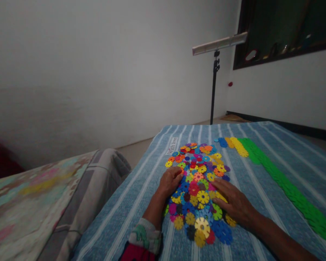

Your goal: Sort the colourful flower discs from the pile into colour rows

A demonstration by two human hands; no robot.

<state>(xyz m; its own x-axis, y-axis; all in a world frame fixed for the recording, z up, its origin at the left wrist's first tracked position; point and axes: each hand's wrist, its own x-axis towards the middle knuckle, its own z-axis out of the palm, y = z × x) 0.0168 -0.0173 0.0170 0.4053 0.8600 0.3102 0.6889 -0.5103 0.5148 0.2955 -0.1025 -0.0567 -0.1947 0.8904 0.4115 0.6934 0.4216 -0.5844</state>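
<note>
A spread pile of plastic flower-shaped discs (203, 197) in many colours lies on the blue striped cloth (141, 203). My left hand (170, 180) rests at the pile's left edge, its fingers bent over the discs and parted from the thumb. Close to its fingertips is an orange disc (182, 170). From the right, my right hand (235, 203) lies over the pile's other edge, palm down with fingers stretched out. Part of a yellow disc (221, 197) shows under it. Discs beneath both palms are hidden.
Right of the pile runs a long row of overlapping green discs (285, 185), with yellow discs (239, 147), orange discs (229, 142) and blue discs (222, 142) at its far end. A black stand (213, 87) rises behind the table. A cloth-covered surface (70, 188) is at left.
</note>
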